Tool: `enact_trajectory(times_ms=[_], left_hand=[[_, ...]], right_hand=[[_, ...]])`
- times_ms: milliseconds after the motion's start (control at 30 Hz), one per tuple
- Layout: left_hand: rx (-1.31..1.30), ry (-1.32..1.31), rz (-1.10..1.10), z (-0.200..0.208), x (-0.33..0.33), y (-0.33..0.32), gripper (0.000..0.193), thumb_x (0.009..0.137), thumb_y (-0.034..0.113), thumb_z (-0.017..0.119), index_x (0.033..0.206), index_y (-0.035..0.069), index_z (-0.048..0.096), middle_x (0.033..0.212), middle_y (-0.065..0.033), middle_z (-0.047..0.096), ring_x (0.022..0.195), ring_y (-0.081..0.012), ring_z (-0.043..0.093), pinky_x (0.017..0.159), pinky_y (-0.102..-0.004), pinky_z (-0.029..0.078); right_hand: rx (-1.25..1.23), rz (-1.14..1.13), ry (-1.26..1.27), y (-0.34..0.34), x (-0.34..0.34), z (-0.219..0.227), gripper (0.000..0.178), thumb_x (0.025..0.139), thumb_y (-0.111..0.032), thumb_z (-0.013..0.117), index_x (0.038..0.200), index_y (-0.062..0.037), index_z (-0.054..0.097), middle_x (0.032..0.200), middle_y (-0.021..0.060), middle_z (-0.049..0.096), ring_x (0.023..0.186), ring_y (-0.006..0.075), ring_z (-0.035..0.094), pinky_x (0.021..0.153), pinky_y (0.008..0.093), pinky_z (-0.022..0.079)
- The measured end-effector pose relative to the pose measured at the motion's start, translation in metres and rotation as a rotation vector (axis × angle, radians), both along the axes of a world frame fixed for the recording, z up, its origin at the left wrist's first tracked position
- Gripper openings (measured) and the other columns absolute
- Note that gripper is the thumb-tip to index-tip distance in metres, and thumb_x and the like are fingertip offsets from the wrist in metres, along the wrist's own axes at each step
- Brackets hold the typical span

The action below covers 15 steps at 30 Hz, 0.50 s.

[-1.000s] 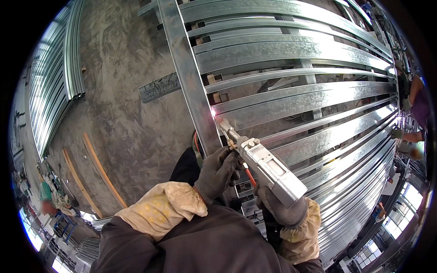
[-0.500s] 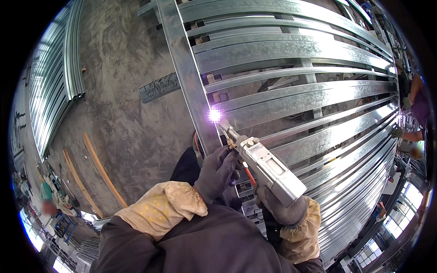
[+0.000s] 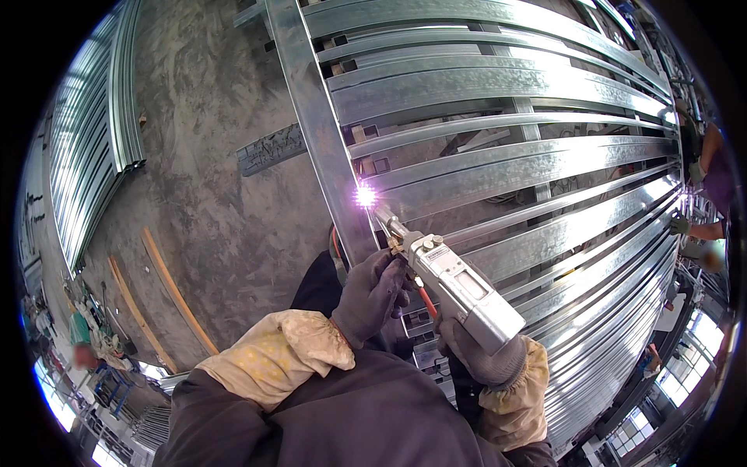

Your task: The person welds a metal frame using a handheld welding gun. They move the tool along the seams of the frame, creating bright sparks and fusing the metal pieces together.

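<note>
The right hand (image 3: 484, 356), in a grey knit glove, grips the silver, boxy metal torch (image 3: 463, 288) above the left edge of the galvanised steel slatted frame (image 3: 315, 117), its nozzle (image 3: 394, 224) facing a violet-white glow (image 3: 365, 195) there. The grey-gloved left hand (image 3: 368, 300) curls beside the brass-coloured fitting (image 3: 396, 247) (whether gripping it, I cannot tell).

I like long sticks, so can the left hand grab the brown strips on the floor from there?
Probably not without moving: the left hand is by the front of the silver tool, and the brown strips lie off to its left on the floor. Nothing seems piled on them.
</note>
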State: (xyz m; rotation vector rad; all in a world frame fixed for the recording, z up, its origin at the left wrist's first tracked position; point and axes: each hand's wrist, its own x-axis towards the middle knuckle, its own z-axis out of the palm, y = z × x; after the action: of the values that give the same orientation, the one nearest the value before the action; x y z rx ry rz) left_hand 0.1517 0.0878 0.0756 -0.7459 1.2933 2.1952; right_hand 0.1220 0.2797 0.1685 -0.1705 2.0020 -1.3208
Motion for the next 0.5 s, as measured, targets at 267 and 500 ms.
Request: enact_trajectory(times_ms=[267, 500], left_hand=[[-0.043, 0.076, 0.033, -0.0084, 0.0059, 0.0047, 0.041, 0.108, 0.033, 0.045, 0.126, -0.001, 0.059, 0.076, -0.0035, 0.062, 0.053, -0.0069, 0.058, 0.045, -0.0215, 0.046], [-0.071, 0.011, 0.004, -0.0023, 0.0022, 0.0040, 0.040, 0.108, 0.035, 0.045, 0.121, 0.000, 0.060, 0.074, -0.0029, 0.061, 0.051, -0.0076, 0.056, 0.044, -0.0222, 0.045]], right_hand=[[0.018, 0.015, -0.074, 0.0020, -0.0037, 0.0048, 0.034, 0.090, 0.000, 0.062, 0.124, 0.0041, 0.059, 0.110, 0.0155, 0.065, 0.091, 0.0257, 0.068, 0.077, 0.0318, 0.055], [-0.083, -0.083, -0.042, -0.0037, -0.0027, 0.0042, 0.022, 0.099, -0.006, 0.054, 0.118, 0.0031, 0.059, 0.088, 0.0059, 0.065, 0.071, 0.0119, 0.064, 0.062, 0.0264, 0.052]])
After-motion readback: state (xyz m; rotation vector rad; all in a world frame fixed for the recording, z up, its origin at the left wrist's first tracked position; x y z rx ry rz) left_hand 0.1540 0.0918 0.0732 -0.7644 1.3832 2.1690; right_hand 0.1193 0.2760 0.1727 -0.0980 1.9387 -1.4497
